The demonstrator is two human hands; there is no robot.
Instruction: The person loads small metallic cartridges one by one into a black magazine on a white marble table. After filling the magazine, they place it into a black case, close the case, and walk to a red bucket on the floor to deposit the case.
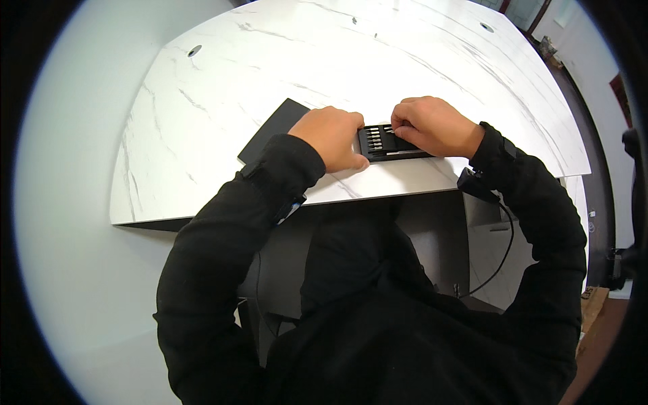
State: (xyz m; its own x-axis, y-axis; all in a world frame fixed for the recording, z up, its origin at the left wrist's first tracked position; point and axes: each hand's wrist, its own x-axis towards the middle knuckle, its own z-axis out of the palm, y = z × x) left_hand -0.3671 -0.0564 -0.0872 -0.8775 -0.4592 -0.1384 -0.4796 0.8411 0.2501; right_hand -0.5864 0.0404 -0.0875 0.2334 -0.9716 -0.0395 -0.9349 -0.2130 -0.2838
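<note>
Before me on the desk lies a black screwdriver bit case (377, 157). Along its left part runs a column of small silvery bits (374, 138) in slots. My left hand (329, 136) grips the case's left end, thumb at the near corner and fingers at the far one. Over the right part is my right hand (435, 126), its thumb and forefinger pinched on a small silvery bit (389, 130) in the case. A slim silvery rod (402, 152) lies along the near side of the case. My right hand hides the case's right end.
A flat dark grey panel (273, 129) lies left of the case, partly behind my left hand. The white marbled desk (314, 61) has a cable hole (194, 51) at far left and another hole (486, 27) at far right. A black cable (506, 253) hangs below my right sleeve.
</note>
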